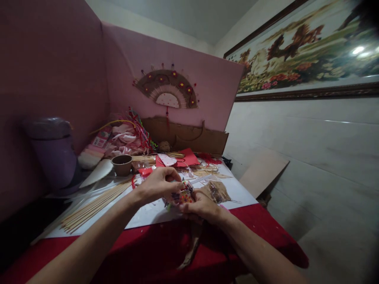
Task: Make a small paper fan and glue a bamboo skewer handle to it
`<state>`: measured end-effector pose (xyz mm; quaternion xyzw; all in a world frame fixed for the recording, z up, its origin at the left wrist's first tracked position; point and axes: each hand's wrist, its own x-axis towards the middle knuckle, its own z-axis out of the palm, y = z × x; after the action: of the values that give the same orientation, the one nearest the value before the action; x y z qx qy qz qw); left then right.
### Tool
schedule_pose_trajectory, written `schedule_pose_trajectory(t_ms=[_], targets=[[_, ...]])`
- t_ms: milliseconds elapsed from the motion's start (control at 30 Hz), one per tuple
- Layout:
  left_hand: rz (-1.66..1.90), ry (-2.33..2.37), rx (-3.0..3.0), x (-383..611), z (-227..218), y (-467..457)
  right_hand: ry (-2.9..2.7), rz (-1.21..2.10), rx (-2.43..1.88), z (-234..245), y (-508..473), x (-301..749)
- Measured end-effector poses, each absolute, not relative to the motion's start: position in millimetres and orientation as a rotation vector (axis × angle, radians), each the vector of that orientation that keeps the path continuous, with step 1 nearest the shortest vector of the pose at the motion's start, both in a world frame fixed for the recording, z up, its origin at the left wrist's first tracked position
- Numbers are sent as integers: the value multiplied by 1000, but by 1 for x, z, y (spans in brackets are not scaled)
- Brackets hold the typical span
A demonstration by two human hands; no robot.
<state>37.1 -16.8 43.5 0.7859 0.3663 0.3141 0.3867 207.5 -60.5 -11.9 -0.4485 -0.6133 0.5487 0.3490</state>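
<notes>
A small clear bag of colourful pieces (186,196), some orange and some purple, is held up over the near part of the white sheet (145,216). My right hand (204,207) grips its right side, with the thumb across the front. From the left, my left hand (161,183) reaches over with fingers curled and pinched at the bag's upper edge. What lies between those fingertips is too small to tell. Just right of the bag rests a packet of dark beads (218,192) on brown material. A strip of brown cloth (191,246) hangs below my right hand.
Bamboo sticks (91,209) lie at the left beside a brown pot (122,165). Behind are red paper (189,157), a twine ball (164,146) and pink fabric (124,138). A purple bin (55,157) stands far left. A decorated fan (168,87) hangs on the pink board.
</notes>
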Motion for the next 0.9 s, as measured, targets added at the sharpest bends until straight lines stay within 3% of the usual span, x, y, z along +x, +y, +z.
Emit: schedule_pose_trajectory(t_ms=[133, 567, 900], targets=[[969, 983, 2267, 42, 40, -22, -1646, 1397, -1198, -15, -59, 208], [680, 867, 1951, 37, 47, -21, -1623, 1375, -1226, -4, -64, 204], [914, 1088, 2697, 43, 38, -27, -1605, 1378, -1208, -10, -62, 204]])
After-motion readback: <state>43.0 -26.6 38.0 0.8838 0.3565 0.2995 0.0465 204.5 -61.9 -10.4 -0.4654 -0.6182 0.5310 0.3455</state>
